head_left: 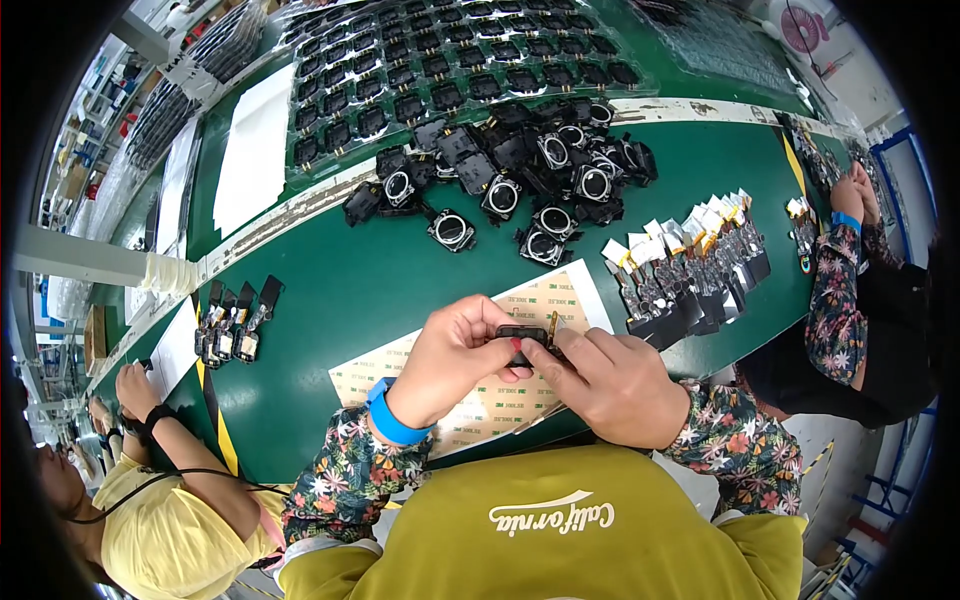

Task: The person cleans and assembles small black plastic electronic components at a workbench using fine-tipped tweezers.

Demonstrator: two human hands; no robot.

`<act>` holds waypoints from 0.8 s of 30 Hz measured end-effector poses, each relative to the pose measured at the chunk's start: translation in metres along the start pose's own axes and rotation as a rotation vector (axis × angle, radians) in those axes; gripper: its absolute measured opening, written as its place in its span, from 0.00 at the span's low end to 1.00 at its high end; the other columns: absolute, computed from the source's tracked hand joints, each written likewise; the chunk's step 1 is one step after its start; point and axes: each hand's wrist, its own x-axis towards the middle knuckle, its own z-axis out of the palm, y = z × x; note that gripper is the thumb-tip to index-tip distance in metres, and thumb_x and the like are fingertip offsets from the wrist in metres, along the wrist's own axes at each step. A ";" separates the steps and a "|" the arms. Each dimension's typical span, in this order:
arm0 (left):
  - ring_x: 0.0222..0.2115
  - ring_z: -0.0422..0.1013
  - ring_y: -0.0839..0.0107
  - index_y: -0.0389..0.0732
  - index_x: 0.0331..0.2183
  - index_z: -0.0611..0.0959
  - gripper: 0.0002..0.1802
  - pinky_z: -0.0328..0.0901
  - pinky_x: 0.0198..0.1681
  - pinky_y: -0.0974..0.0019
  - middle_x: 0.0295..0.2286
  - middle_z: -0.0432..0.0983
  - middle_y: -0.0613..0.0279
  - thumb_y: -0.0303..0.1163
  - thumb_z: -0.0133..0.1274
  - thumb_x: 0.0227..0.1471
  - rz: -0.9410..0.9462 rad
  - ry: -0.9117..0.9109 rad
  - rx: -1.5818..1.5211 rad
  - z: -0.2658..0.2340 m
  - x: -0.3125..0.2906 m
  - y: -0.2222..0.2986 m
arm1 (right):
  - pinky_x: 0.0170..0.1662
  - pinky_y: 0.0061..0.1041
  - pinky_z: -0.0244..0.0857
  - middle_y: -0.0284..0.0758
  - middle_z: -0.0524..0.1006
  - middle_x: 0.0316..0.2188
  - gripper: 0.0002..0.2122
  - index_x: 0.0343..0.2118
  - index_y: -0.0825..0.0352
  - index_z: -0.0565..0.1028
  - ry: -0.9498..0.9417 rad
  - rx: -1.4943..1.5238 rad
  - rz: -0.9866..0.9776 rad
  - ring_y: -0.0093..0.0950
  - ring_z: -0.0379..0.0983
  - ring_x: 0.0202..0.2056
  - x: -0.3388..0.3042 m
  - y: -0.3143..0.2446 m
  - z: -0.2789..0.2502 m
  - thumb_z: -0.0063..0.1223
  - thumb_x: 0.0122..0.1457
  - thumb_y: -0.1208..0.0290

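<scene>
Above the green workbench (330, 290), seen from the head camera, the left hand (455, 362) and the right hand (610, 385) meet over a tan backing sheet (500, 400) at the near edge, both pinched shut on one small black module (521, 335) held between their fingertips, with a thin gold-coloured strip (552, 326) standing up from it beside the right thumb. A blue wristband (392, 418) sits on the left wrist. Farther back lies a heap of black square housings with round openings (520, 175), behind it a clear tray of similar parts (440, 70); to the right stands a cluster of small assemblies with white and yellow tabs (690, 260), to the left a short row of black pieces (235, 320). Co-workers' arms show at both sides. As I judge it, the thin strip could bend or tear if the fingers squeeze unevenly, and the module could slip onto the sheet since the grip is only fingertip-deep.
</scene>
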 end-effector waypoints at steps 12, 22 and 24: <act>0.27 0.76 0.71 0.35 0.29 0.68 0.05 0.73 0.30 0.72 0.28 0.75 0.55 0.15 0.46 0.50 -0.012 0.011 -0.015 0.004 0.003 0.009 | 0.33 0.17 0.61 0.36 0.68 0.35 0.11 0.40 0.70 0.74 0.342 0.911 0.556 0.23 0.67 0.31 -0.019 0.026 -0.034 0.46 0.57 0.70; 0.28 0.76 0.72 0.36 0.27 0.68 0.08 0.71 0.31 0.72 0.28 0.76 0.57 0.13 0.47 0.46 0.034 -0.047 0.105 0.013 0.014 0.017 | 0.39 0.19 0.65 0.37 0.69 0.34 0.12 0.32 0.72 0.73 0.306 1.462 0.792 0.22 0.68 0.35 -0.055 0.034 -0.018 0.45 0.61 0.65; 0.33 0.75 0.71 0.36 0.27 0.69 0.08 0.70 0.34 0.71 0.30 0.76 0.57 0.13 0.48 0.45 0.034 -0.079 0.310 0.016 0.015 0.014 | 0.40 0.21 0.67 0.37 0.70 0.34 0.10 0.32 0.72 0.72 0.350 1.467 0.827 0.23 0.69 0.35 -0.055 0.027 -0.012 0.46 0.60 0.68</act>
